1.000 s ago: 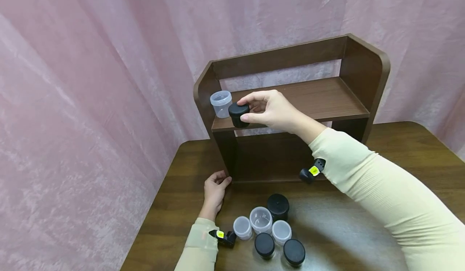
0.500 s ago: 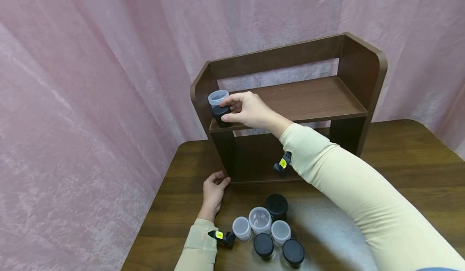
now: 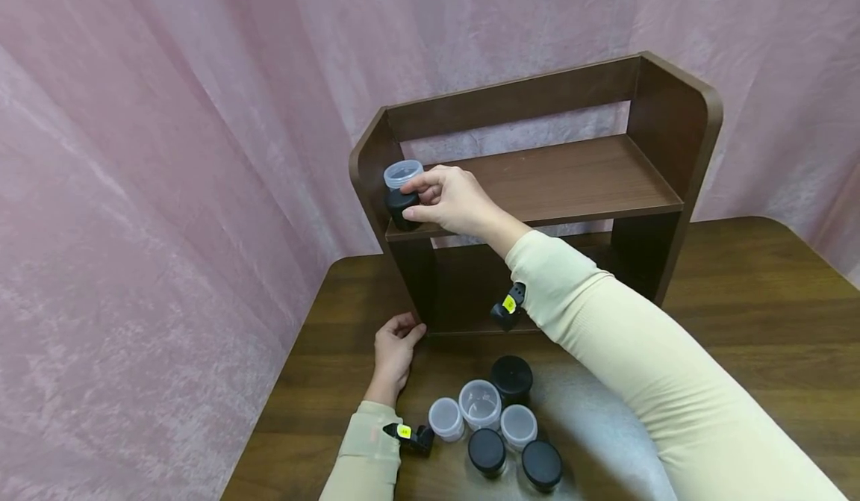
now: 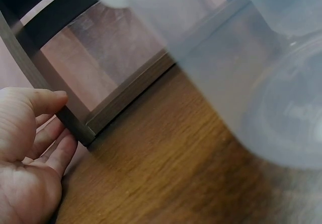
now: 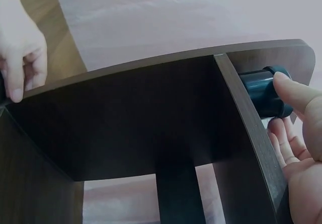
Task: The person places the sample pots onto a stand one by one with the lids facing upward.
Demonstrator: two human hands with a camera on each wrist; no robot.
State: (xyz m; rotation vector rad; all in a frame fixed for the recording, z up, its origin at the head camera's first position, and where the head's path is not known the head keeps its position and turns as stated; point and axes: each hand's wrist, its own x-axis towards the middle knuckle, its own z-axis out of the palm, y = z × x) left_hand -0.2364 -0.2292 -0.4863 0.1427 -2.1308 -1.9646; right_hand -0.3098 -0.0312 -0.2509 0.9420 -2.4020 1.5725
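At the left end of the upper shelf, my right hand (image 3: 449,201) pinches a small black jar with a black lid (image 3: 402,208) between thumb and fingers. The jar stands upright in front of a clear plastic container (image 3: 403,172); in the right wrist view the black jar (image 5: 264,91) is right at the shelf board. Low down, my left hand (image 3: 394,352) holds the front bottom corner of the brown desktop shelf (image 3: 537,115). In the left wrist view the thumb and fingers of the left hand (image 4: 35,138) lie either side of its side panel (image 4: 75,126).
On the wooden table (image 3: 289,419), before the shelf, stand several jars: clear ones such as a wide clear jar (image 3: 480,404), and black-lidded ones such as a large black jar (image 3: 512,378). One clear container (image 4: 282,108) looms close in the left wrist view. A pink curtain (image 3: 168,150) hangs behind.
My right hand has moved left with the black jar, from beside the clear container to in front of it at the shelf's left end. The left hand has stayed at the corner.
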